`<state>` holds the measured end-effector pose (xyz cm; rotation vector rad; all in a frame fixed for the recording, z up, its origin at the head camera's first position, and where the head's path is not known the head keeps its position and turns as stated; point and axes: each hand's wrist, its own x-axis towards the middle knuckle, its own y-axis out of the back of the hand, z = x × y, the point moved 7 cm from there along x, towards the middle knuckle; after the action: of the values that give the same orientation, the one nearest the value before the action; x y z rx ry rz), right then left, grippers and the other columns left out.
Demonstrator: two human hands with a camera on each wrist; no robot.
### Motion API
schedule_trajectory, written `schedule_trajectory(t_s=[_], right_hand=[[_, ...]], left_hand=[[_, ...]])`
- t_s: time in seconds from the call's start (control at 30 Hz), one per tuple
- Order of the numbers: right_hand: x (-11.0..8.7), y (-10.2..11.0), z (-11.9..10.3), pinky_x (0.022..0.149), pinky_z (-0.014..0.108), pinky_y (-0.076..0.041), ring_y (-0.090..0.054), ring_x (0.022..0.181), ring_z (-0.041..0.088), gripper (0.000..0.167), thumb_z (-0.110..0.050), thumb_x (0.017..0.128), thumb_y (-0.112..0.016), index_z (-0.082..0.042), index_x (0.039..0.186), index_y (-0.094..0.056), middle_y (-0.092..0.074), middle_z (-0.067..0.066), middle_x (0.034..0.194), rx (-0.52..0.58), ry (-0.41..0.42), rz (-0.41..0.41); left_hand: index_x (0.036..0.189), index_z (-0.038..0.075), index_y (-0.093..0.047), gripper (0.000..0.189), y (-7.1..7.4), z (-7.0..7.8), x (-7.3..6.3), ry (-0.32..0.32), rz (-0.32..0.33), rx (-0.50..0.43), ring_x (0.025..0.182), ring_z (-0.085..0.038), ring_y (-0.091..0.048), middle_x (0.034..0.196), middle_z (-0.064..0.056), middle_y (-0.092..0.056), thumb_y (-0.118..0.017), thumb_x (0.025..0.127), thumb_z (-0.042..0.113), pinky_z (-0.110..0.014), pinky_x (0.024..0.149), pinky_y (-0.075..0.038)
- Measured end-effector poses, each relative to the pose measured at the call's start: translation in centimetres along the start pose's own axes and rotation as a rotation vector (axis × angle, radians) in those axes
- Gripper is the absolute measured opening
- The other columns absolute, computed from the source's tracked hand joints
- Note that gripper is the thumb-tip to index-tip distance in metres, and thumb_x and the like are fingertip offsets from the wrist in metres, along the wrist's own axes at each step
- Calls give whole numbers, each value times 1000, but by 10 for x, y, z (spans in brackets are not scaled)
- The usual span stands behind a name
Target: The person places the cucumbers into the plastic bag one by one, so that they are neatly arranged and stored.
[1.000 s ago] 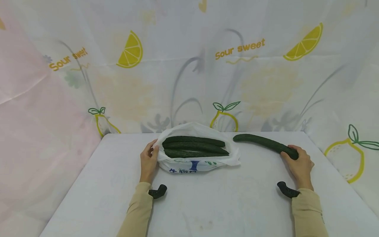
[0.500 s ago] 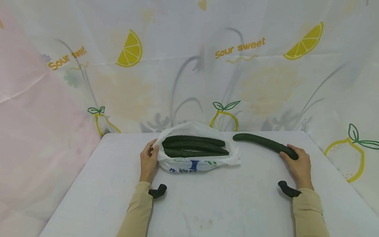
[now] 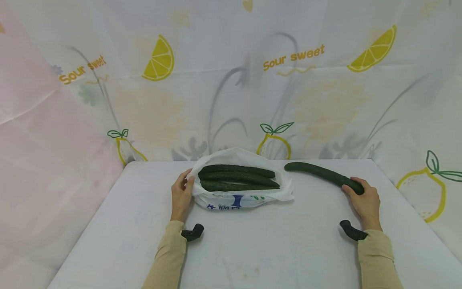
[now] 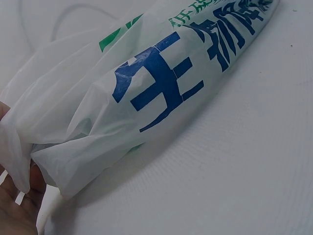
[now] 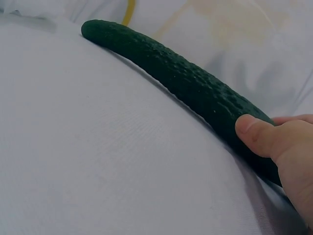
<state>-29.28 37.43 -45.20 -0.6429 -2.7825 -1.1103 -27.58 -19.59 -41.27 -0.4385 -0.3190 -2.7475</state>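
A white plastic bag (image 3: 249, 202) with blue and green print lies on its side, its mouth spread wide. Inside it 3 dark green cucumbers (image 3: 236, 176) lie side by side. My left hand (image 3: 181, 196) pinches the bag's left end; in the left wrist view the thin plastic (image 4: 73, 166) is bunched at the fingers (image 4: 34, 188). To the right of the bag, a long curved cucumber (image 3: 317, 170) lies slantwise on the table. My right hand (image 3: 365, 202) grips its near right end, the thumb (image 5: 254, 134) along the near side and the other fingers mostly hidden behind.
The white-covered table (image 3: 274, 249) ends at a hanging cloth (image 3: 223, 100) printed with lemons, which also rises along both sides. Black curved wrist mounts (image 3: 193, 233) stick out inward from both sleeves (image 3: 377, 257).
Almost nothing differs; the right hand shifts very slightly at the cucumber's end, and the head view drifts a little.
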Motion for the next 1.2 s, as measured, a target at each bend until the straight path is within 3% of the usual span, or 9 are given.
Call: schedule_trajectory(t_s=[0.47, 0.83, 1.03, 1.2], right_hand=[[-3, 1, -1, 101, 61, -26, -39, 121, 52, 54, -36, 91, -59, -4, 134, -50, -47, 35, 128, 12, -42, 16], [-4, 6, -5, 95, 55, -30, -44, 114, 48, 51, -33, 90, -63, -5, 131, -55, -50, 34, 120, 52, -47, 110], [-4, 11, -9, 84, 41, -30, -45, 103, 34, 48, -32, 88, -66, -9, 129, -58, -51, 25, 113, 86, -63, 197], [-4, 16, -12, 79, 29, -29, -43, 92, 12, 46, -32, 84, -70, -11, 125, -61, -53, 11, 102, 127, -53, 270]], left_hand=[[125, -2, -59, 33, 0, -1, 0, -11, 2, -13, 80, -6, -47, 118, -22, -61, -57, 94, 10, -11, 63, -37], [125, -1, -59, 32, 1, 0, -1, 5, 4, -22, 78, -5, -47, 115, -22, -61, -56, 94, 9, -12, 63, -38], [124, -3, -59, 32, 0, 1, 0, 0, 4, -28, 80, -4, -48, 118, -23, -60, -56, 94, 8, -10, 64, -39], [122, -5, -59, 31, 1, 3, 0, -25, 21, -15, 80, -4, -48, 117, -24, -61, -56, 93, 6, -10, 63, -38]])
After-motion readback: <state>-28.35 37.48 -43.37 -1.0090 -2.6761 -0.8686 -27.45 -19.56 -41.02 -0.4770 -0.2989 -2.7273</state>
